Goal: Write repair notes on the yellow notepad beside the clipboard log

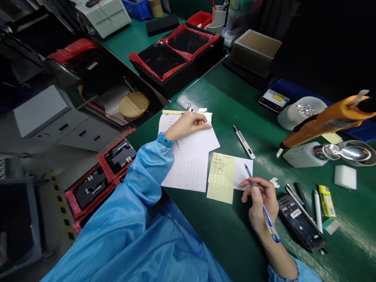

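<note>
My left hand (188, 124) lies on a white sheet (199, 143) clipped over a lined form (185, 170) on a clipboard, fingers curled and pinching the sheet's upper edge. My right hand (260, 197) grips a blue pen (266, 213), its tip resting on a small white slip (243, 173). A yellow note (221, 178) with handwriting lies beside that slip, between my two hands. Both arms wear blue sleeves, and a blue band circles the left wrist.
On the green table (223, 102) lie a utility knife (243, 141), a black handheld device (301, 221), pens, a yellow tube, an orange tool (326, 121) and a metal spoon on a white block. Black trays with red liners (176, 53) stand behind; more trays sit low at left.
</note>
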### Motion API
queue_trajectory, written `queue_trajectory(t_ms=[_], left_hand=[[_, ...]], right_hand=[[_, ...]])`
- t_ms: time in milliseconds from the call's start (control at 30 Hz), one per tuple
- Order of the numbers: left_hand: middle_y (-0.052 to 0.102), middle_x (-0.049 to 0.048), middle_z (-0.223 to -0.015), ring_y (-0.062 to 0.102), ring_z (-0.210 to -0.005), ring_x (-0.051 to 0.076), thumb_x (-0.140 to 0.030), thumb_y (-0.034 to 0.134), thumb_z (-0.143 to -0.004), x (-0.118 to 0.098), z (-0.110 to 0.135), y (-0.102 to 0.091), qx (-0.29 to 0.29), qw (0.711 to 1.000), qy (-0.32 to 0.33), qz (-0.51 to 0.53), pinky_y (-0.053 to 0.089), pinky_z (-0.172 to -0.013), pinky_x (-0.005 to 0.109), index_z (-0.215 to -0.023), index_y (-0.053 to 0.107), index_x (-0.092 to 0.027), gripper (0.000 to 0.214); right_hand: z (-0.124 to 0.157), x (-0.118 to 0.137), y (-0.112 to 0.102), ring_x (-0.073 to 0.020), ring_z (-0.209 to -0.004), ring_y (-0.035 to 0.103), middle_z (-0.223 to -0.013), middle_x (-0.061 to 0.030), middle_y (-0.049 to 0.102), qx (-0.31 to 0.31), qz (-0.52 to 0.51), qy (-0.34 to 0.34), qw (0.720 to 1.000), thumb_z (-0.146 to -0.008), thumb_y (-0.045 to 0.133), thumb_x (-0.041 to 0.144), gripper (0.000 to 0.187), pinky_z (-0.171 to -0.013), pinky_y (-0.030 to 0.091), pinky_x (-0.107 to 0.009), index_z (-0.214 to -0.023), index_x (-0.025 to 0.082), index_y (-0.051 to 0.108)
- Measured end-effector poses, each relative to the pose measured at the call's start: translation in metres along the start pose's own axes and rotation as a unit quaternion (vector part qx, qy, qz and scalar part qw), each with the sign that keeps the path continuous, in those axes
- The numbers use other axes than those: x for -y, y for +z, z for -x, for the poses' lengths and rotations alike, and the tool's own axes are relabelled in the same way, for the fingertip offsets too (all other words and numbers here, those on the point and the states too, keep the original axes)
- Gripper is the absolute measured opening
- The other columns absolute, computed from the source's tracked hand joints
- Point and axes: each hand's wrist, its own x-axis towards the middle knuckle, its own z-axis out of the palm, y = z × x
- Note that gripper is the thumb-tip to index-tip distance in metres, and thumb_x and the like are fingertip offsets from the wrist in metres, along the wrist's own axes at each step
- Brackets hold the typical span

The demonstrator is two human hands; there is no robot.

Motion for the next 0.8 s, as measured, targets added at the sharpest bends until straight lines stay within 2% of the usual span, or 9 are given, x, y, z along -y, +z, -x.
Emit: queue_trajectory(t_ms=[200, 367, 567, 700, 800], left_hand=[[0.056, -0.0015, -0.064, 0.048, -0.06, 0.014, -0.045, 0.069, -0.092, -0.0015, 0.0006, 0.0002, -0.014, 0.999, 0.013, -0.035, 0.037, -0.062, 0.029, -0.085, 0.075, -0.017, 0.029], [0.051, -0.0037, -0.062, 0.045, -0.057, 0.013, -0.027, 0.064, -0.081, -0.0057, 0.0014, -0.0013, -0.008, 0.999, 0.011, -0.044, 0.037, -0.062, 0.03, -0.092, 0.077, -0.016, 0.02], [0.059, -0.0009, -0.07, 0.05, -0.064, 0.015, -0.025, 0.061, -0.077, -0.0067, 0.0017, -0.0031, -0.016, 0.998, 0.003, -0.054, 0.04, -0.066, 0.03, -0.091, 0.074, -0.017, 0.021], [0.058, -0.0015, -0.071, 0.048, -0.064, 0.015, -0.024, 0.06, -0.075, -0.0066, 0.0025, -0.0057, -0.012, 0.998, 0.015, -0.061, 0.04, -0.067, 0.031, -0.09, 0.071, -0.018, 0.019], [0.055, -0.0023, -0.069, 0.048, -0.064, 0.016, -0.024, 0.059, -0.074, -0.006, 0.0033, -0.0069, -0.02, 0.997, 0.029, -0.069, 0.039, -0.067, 0.031, -0.086, 0.066, -0.019, 0.015]], right_hand=[[0.0029, -0.0009, -0.0007, -0.0108, -0.045, 0.056, -0.081, -0.0025, 0.079, 0.01, 0.032, 0.01, 0.999, -0.107, 0.072, 0.052, 0.029, -0.044, 0.051, -0.025, -0.109, 0.023, 0.068], [0.0044, -0.0021, -0.0048, -0.0115, -0.046, 0.059, -0.082, -0.0026, 0.08, 0.034, 0.052, 0.014, 0.998, -0.106, 0.076, 0.045, 0.024, -0.048, 0.056, -0.026, -0.111, 0.024, 0.069], [0.0046, 0.0003, -0.0045, -0.0176, -0.065, 0.077, -0.087, -0.0046, 0.083, 0.032, 0.073, -0.015, 0.997, -0.106, 0.076, 0.037, 0.017, -0.054, 0.062, -0.026, -0.114, 0.025, 0.068], [0.0048, 0.0, -0.0055, -0.0176, -0.07, 0.08, -0.087, -0.0031, 0.083, 0.04, 0.092, -0.042, 0.994, -0.106, 0.074, 0.031, 0.011, -0.064, 0.067, -0.027, -0.113, 0.025, 0.069], [0.0029, 0.0015, -0.0063, -0.0159, -0.067, 0.077, -0.084, -0.0016, 0.079, 0.049, 0.132, -0.091, 0.986, -0.105, 0.074, 0.026, 0.008, -0.061, 0.064, -0.025, -0.112, 0.023, 0.07]])
